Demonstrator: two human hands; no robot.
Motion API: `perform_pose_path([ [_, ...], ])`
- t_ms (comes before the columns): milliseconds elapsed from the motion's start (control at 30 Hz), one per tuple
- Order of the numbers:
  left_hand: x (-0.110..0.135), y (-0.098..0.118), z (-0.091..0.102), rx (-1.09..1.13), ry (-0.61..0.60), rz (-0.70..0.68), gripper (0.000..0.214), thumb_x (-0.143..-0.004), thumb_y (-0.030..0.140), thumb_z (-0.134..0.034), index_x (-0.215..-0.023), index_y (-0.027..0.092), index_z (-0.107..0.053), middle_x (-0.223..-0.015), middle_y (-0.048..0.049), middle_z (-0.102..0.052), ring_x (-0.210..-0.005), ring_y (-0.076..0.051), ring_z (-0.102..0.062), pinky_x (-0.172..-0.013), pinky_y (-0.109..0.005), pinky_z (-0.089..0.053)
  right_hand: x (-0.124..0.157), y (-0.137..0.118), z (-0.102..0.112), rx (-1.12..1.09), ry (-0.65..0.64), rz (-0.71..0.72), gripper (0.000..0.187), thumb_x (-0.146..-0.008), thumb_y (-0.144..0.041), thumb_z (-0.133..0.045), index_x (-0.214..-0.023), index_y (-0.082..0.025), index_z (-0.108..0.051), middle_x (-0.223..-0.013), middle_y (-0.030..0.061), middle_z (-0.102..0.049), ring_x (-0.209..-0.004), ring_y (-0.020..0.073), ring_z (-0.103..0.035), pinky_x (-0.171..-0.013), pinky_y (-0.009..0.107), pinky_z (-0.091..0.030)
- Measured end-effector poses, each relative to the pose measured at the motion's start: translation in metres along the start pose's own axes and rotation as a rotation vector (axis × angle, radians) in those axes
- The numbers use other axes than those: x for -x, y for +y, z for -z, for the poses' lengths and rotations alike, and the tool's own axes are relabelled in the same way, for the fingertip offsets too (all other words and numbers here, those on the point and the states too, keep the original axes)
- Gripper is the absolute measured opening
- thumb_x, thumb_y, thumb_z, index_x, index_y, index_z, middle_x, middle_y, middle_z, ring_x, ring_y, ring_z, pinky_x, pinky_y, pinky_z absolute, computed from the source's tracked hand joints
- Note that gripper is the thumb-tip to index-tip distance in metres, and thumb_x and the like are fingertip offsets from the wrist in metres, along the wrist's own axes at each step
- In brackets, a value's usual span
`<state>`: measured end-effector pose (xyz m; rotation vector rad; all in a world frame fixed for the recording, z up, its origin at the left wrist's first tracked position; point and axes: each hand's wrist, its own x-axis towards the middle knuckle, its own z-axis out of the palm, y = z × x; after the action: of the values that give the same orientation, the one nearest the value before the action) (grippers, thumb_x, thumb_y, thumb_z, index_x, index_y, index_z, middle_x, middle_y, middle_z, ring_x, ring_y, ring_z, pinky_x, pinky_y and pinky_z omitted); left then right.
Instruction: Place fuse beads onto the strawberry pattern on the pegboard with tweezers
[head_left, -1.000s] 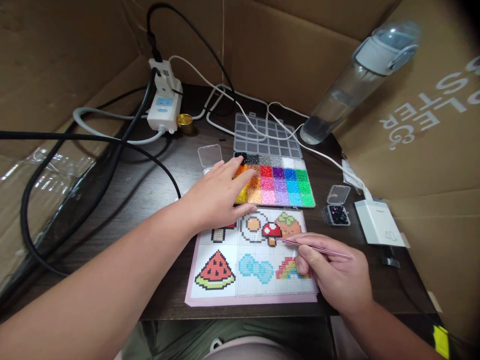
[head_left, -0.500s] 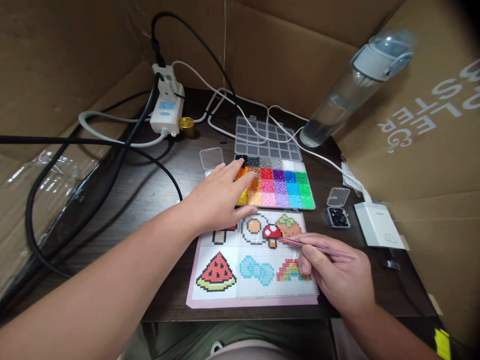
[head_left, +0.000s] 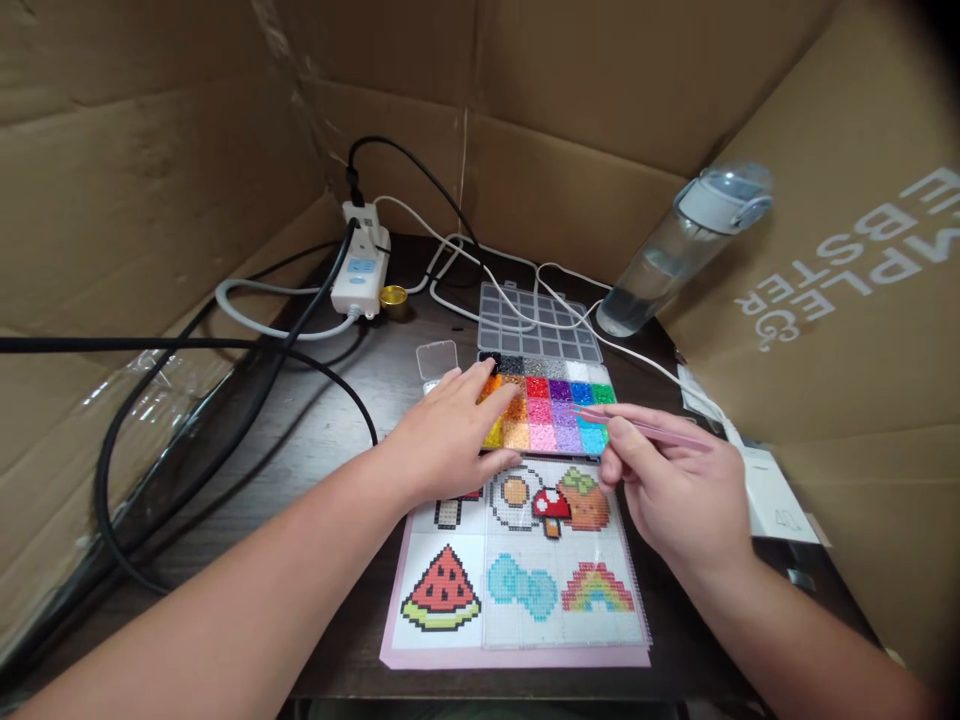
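Pink tweezers point(head_left: 652, 430) are pinched in my right hand point(head_left: 675, 480), their tips over the purple and blue compartments of the bead box point(head_left: 541, 412). I cannot make out a bead between the tips. My left hand point(head_left: 450, 425) lies spread across the left side of that box, fingers over the black, orange and yellow beads. Below the box is a pattern sheet point(head_left: 435, 640) with a watermelon, egg, bow, rainbow and fruit. A clear pegboard point(head_left: 517, 635) covers its right part. On the pegboard sits a small red-and-white mushroom of beads point(head_left: 552, 510).
A water bottle point(head_left: 675, 250) stands at the back right, with a white charger point(head_left: 772, 495) nearer me. At the back left are a power strip point(head_left: 361, 270), a small gold cup point(head_left: 393, 300) and looping black cables point(head_left: 292, 350). Cardboard walls point(head_left: 570, 150) surround the table.
My right hand has moved the tweezers up from the bead mushroom to above the bead box. My left hand stays on the box. The camera view has tilted upward.
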<state>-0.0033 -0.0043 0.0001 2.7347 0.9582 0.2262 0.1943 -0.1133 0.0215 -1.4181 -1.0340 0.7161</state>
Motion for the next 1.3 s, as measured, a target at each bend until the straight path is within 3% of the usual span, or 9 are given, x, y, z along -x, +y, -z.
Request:
perform_pose_path([
  [167, 0.0, 0.002, 0.002, 0.009, -0.013, 0.013, 0.076, -0.085, 0.058, -0.057, -0.147, 0.019, -0.039, -0.158, -0.0227, -0.027, -0.146, -0.037, -0.028, -0.118, -0.052, -0.025, -0.016, 0.001, -0.029, -0.031, 0.0, -0.058, 0.022, -0.084, -0.032, -0.07, -0.095, -0.013, -0.074, -0.049, -0.0008, -0.062, -0.041, 0.0109, -0.054, -0.043, 0.025, -0.049],
  [300, 0.001, 0.002, 0.002, 0.009, -0.008, 0.006, 0.075, -0.086, 0.058, -0.057, -0.147, 0.019, -0.039, -0.158, -0.0232, -0.027, -0.146, -0.036, -0.027, -0.118, -0.052, -0.025, -0.016, 0.007, -0.041, -0.023, -0.012, -0.147, 0.025, -0.081, -0.034, -0.071, -0.092, -0.012, -0.074, -0.048, -0.0015, -0.061, -0.039, 0.0106, -0.054, -0.041, 0.024, -0.048],
  [1300, -0.001, 0.001, 0.0, 0.001, -0.004, -0.007, 0.076, -0.085, 0.059, -0.057, -0.146, 0.017, -0.04, -0.155, -0.0254, -0.031, -0.147, -0.035, -0.025, -0.118, -0.052, -0.025, -0.018, 0.018, -0.042, -0.004, -0.032, -0.215, 0.028, -0.077, -0.033, -0.072, -0.092, -0.01, -0.075, -0.046, -0.0014, -0.06, -0.037, 0.0087, -0.052, -0.039, 0.021, -0.047],
])
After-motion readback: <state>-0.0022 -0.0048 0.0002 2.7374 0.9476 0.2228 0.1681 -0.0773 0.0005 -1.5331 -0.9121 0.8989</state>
